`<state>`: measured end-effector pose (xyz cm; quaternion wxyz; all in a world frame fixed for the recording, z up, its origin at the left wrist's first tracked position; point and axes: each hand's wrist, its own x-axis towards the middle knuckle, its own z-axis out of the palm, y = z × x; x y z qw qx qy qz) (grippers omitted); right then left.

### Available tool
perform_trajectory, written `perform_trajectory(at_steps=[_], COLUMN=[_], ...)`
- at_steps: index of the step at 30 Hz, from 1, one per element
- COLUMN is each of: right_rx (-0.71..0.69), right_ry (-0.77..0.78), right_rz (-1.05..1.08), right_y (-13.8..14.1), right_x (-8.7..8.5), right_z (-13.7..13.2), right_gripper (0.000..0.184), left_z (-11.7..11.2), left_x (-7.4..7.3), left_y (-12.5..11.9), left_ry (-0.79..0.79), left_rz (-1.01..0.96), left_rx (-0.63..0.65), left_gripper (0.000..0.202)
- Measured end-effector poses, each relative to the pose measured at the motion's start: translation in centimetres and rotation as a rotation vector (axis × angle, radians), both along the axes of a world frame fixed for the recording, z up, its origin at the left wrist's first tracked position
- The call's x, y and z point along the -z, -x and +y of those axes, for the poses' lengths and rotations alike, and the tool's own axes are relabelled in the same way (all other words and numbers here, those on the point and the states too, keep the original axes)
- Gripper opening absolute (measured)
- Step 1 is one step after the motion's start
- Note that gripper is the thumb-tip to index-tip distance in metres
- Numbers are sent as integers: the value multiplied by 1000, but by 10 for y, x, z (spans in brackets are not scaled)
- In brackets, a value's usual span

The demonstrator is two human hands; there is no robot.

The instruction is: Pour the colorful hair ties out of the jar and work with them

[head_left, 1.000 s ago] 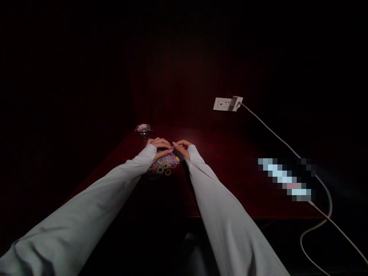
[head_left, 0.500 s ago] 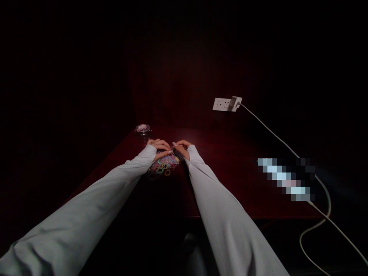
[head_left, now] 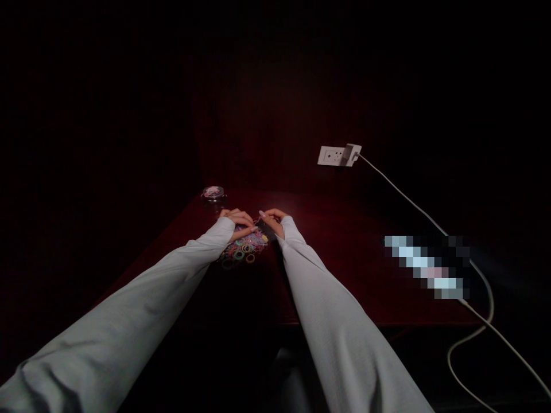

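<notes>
Over a pile of small colourful elastic hair ties, my left hand is closed, thumb and fingertips pinched together. Facing it a short gap away, my right hand is also closed in a pinch. A thin pale band shows faintly between the two sets of fingertips; its exact shape is too small and dim to tell. Several ring-shaped ties, green, yellow and orange, lie at the near side of the pile. My left hand and sleeve hide part of the pile.
A round clear container with a pinkish top stands at the table's far left. On the right of the dark red table lies a pixelated bright device with a white cable. A charger sits in the wall socket.
Both hands stay in nearly the same place, still pinching. The fingertips have shifted only slightly, and the view has moved a touch.
</notes>
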<state>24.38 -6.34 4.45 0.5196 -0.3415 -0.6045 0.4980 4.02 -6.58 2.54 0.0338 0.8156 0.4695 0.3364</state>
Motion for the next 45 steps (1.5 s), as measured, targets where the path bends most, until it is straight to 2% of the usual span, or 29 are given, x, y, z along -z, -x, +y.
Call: perform_trajectory(at_steps=[7,12,19,24,28,39,45], right_rx=[-2,-9,-54,-90,-82,12,203], right_ry=[-22,-21,3,20,27,-17,0], right_rz=[-23,-13,-26,-3,-4,-16,-68], right_y=[-2,-2,-1,0,1,-3,-19], right_x=[0,1,1,2,2,3,8], right_z=[1,2,0,-2,-3,6,27], right_gripper=[57,55,56,55,53,54,55], left_z=[-16,-20,-15,-15,-15,-9,-21], left_x=[-14,-21,-17,-15,-16,-11,-21], left_y=[0,-2,-3,-1,-1,-2,-2], left_ry=[18,28,15,-13,-4,-3,16], left_rz=[40,34,-17,4,-6,-15,5], left_rx=[56,29,-17,31,21,-1,24], left_gripper=[32,27,31,30,30,31,26])
